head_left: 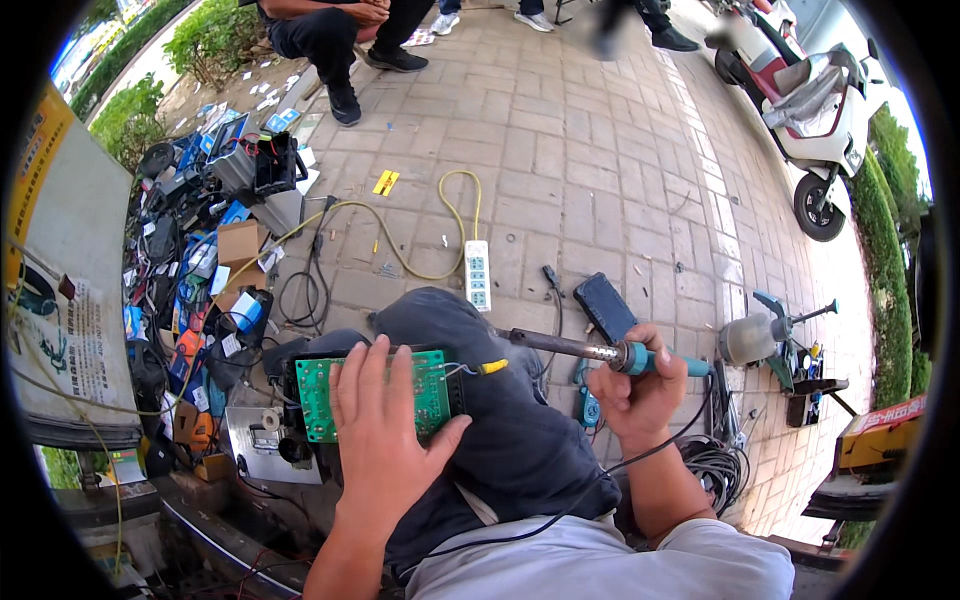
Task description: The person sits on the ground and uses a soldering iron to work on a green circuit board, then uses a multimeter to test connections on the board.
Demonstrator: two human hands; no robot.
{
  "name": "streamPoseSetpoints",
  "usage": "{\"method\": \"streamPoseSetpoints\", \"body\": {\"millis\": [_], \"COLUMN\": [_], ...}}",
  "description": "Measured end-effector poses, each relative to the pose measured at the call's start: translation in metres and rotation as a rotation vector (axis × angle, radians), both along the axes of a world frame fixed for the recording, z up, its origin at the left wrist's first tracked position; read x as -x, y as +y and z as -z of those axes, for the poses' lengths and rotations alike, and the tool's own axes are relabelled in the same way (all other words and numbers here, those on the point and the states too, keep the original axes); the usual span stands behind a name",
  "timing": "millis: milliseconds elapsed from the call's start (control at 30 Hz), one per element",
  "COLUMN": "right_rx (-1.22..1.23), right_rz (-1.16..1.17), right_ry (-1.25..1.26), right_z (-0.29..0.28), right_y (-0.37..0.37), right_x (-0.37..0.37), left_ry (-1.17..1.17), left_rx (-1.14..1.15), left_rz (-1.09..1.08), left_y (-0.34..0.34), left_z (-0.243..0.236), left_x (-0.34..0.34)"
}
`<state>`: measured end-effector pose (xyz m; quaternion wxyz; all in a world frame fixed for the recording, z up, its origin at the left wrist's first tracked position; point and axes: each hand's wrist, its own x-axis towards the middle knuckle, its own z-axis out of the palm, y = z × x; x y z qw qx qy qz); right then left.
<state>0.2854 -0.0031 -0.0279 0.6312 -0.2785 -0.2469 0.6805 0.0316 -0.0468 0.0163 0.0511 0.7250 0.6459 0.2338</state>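
Partly, left hand (385,425) covers circuit board (320,400) — power strip (478,275) beyond.

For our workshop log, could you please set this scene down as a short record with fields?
Left hand: spread on green circuit board
Right hand: holds soldering iron, tip pointing leftward
Yellow-ended wires: at board's right edge
Ahead: white power strip on brick paving
Left side: heap of electronic parts and boxes
Far right: white scooter

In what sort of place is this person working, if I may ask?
Probably an outdoor roadside repair spot: brick paving, a large heap of boxes and electrical parts at the left, and a soldering iron in the right hand.
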Motion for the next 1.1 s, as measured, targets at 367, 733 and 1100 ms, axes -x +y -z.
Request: {"method": "streamPoseSetpoints", "body": {"millis": [367, 733, 1100], "right_rx": [-0.045, -0.087, -0.143], "right_rz": [-0.042, 0.006, -0.039], "right_ry": [-0.156, -0.318, -0.258], "right_z": [0.008, 0.004, 0.004], "right_y": [0.007, 0.014, 0.017], "right_x": [-0.008, -0.018, -0.029], "left_ry": [0.009, -0.876, -2.161], "left_rx": [0.115, 0.257, 0.366], "left_rz": [0.09, 0.159, -0.213], "left_y": [0.0, -0.057, -0.026], "left_z": [0.004, 0.004, 0.051], "left_x": [0.018, -0.04, -0.104]}}
